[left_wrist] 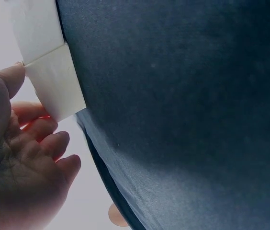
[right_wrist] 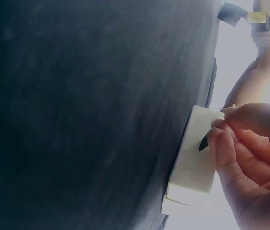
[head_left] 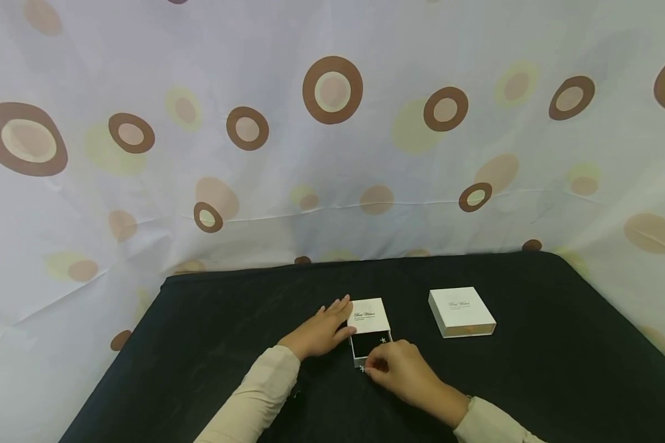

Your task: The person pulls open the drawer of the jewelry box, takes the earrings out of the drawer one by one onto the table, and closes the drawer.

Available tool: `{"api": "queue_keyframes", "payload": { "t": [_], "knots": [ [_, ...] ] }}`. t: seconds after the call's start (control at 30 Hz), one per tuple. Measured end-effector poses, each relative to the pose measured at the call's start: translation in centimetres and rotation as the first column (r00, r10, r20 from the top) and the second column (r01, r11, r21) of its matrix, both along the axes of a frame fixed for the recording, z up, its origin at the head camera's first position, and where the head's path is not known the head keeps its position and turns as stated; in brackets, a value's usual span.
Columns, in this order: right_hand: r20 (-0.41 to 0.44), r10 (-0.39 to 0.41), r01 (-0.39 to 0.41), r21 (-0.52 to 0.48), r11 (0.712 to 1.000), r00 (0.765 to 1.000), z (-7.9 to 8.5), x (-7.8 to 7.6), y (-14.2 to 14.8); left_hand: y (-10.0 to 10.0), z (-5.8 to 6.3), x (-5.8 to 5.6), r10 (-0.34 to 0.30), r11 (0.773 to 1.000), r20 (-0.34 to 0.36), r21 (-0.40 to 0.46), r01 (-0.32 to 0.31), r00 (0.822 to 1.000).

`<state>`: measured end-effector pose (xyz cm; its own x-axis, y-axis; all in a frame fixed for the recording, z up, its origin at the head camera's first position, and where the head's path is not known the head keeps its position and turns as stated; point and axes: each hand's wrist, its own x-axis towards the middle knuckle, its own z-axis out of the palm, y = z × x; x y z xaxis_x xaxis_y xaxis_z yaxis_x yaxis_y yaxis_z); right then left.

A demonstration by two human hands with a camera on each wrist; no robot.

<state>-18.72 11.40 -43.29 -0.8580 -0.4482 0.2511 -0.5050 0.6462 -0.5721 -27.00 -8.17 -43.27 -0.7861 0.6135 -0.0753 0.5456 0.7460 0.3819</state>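
A white box (head_left: 369,312) with curly words on top is sitting on a black cloth (head_left: 227,326). Its little drawer (head_left: 367,346) is sticking out toward the person, and the dark inside is showing. The left hand (head_left: 321,330) is resting at the left side of this box. Its thumb and pointing finger are sitting wide apart, and both are touching the box. The right hand (head_left: 401,369) is bending in front of the drawer. Its thumb and finger are pinching a tiny white star (head_left: 362,368) close together, right by the drawer's front. Another little star (head_left: 383,340) is lying at the drawer's right side. In the right wrist view, a black tab (right_wrist: 203,143) is poking out by the fingers (I cannot tell if they are touching it). A second white box (head_left: 462,307) is sitting apart on the right. Behind everything, a pale curtain (head_left: 332,234) with brown rings is hanging.
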Motion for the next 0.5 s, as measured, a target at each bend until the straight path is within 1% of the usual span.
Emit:
{"api": "queue_keyframes", "payload": {
  "t": [0.13, 0.3, 0.5],
  "knots": [
    [-0.031, 0.034, -0.033, 0.033, 0.999, 0.999, -0.11, 0.04, -0.15, 0.03, 0.10, 0.07, -0.001, 1.000, -0.007, 0.004, 0.001, 1.000],
    [-0.046, 0.073, -0.069, 0.083, 0.994, 0.996, -0.23, 0.07, -0.28, 0.00, 0.16, 0.09, -0.004, 1.000, -0.013, 0.000, 0.004, 1.000],
    [-0.044, 0.092, -0.085, 0.137, 0.987, 0.995, -0.27, 0.01, -0.30, 0.06, 0.21, 0.07, -0.009, 1.000, -0.015, -0.006, 0.009, 1.000]
  ]
}}
